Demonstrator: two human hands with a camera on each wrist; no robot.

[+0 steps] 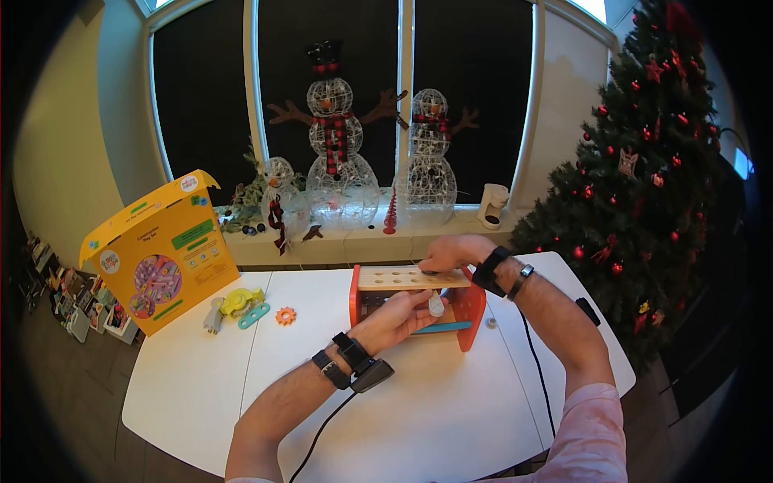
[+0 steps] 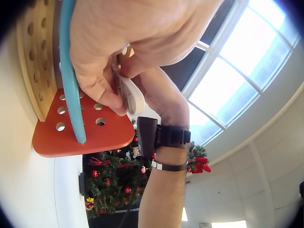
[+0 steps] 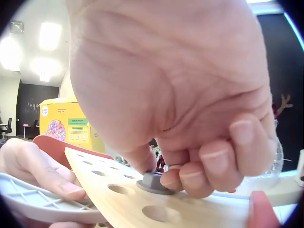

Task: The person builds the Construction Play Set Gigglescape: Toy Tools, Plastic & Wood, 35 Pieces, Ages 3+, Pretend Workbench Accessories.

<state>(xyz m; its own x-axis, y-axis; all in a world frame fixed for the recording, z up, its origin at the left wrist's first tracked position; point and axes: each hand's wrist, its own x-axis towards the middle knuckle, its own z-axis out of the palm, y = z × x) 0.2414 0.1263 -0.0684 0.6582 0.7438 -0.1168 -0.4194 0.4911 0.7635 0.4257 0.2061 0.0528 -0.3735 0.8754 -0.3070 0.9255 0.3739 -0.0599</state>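
A toy workbench stands on the table, with a pale wooden top board (image 1: 386,278) full of holes, red side panels (image 2: 85,137) and a blue bar (image 1: 447,328) across its front. From above, my right hand (image 1: 451,252) pinches a grey plastic bolt (image 3: 153,183) by its hexagonal head, its flange right at the board. My left hand (image 1: 394,318) grips a whitish plastic piece (image 3: 47,204) just in front of and below the board. That piece (image 2: 134,97) has a rounded end and a ribbed face; the left fingers hide part of it.
A yellow play set box (image 1: 173,249) stands at the table's left. Near it lie a yellow-green toy part (image 1: 240,302), a teal link (image 1: 254,315), a grey piece (image 1: 213,316) and an orange gear (image 1: 285,315). One small grey part (image 1: 491,323) sits right of the bench. Cables trail from both wrists.
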